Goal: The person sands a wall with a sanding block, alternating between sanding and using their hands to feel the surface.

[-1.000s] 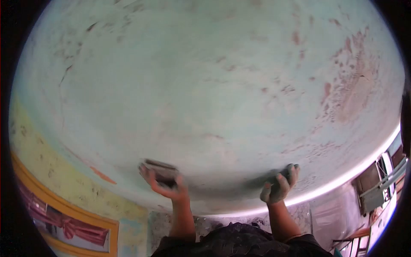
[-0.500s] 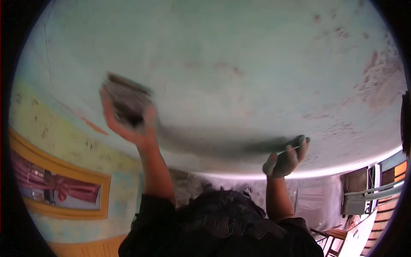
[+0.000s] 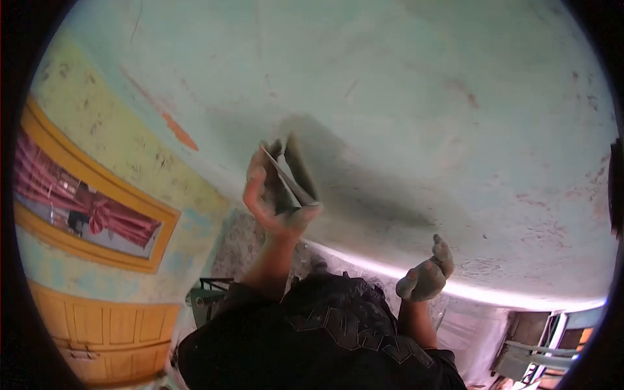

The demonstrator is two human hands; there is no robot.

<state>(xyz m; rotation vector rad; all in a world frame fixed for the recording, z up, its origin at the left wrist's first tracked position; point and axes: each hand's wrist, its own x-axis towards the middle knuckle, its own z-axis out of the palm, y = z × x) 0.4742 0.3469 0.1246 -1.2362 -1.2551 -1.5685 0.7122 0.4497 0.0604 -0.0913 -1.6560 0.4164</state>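
My left hand (image 3: 276, 205) grips a thin grey folded sheet, which looks like sandpaper (image 3: 296, 185), between fingers and thumb. Its pale edge faces me, and the fold stands partly apart beside the wall surface. Right in front is a large pale green wall (image 3: 390, 130) with scuffs and worn patches. My right hand (image 3: 426, 276), grey with dust, is raised near the lower part of the wall. Its fingers are loosely bent and apart, with nothing seen in them.
On the left, a yellowish side wall holds an orange-framed window (image 3: 123, 250) with a tied pink curtain (image 3: 97, 214). Beneath it are orange wooden doors (image 3: 110, 325). A dark green object (image 3: 201, 299) stands by my left arm. Shelving or furniture (image 3: 530, 344) lies at the lower right.
My view has turned, and my left hand with the sandpaper has moved right and slightly down, its sheet now edge-on. My right hand has dropped lower and its fingers have curled more.
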